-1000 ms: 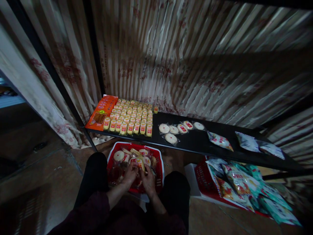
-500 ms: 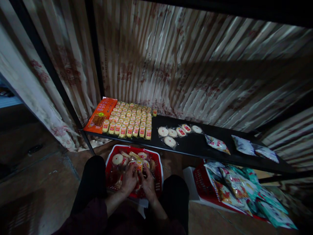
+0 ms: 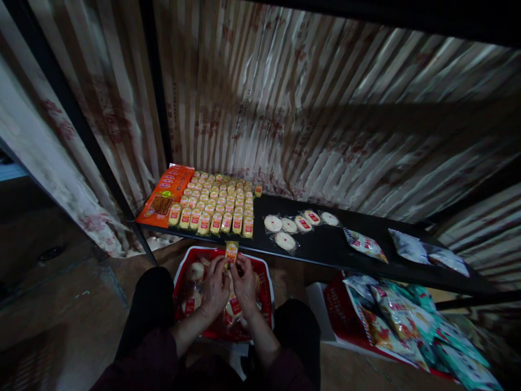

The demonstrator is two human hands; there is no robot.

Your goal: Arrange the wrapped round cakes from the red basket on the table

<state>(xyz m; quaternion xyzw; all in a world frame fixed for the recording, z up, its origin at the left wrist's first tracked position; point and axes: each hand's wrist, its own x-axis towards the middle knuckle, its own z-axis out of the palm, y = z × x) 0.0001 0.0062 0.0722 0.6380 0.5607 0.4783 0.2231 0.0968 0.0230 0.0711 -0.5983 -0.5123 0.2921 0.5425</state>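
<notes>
Clerk: Item one, and where do you have it?
Checker: One small, oblong yellow packet in clear film with a red-and-white label (image 3: 232, 251), upright between your hands, over the far rim of the basket, near the shelf's front edge.
Clerk: Your grip?
Checker: Your left hand (image 3: 215, 292) and your right hand (image 3: 246, 285) both pinch its lower end with the fingertips.
Clerk: Below your hands?
Checker: One red plastic basket with a white rim (image 3: 266, 277), between your knees, containing round, pale, film-wrapped biscuits (image 3: 197, 271).
Clerk: On the long black shelf (image 3: 315, 241) before you?
Checker: From your left: one flat orange bag (image 3: 166, 190); a block of matching yellow packets (image 3: 215, 201) in close rows; six round white discs in clear wrappers (image 3: 272, 222); one white-and-red bag (image 3: 365, 245); two pale silvery bags (image 3: 408, 246).
Clerk: Lower right?
Checker: A second red basket (image 3: 337, 304), heaped with green and white bags (image 3: 431, 320).
</notes>
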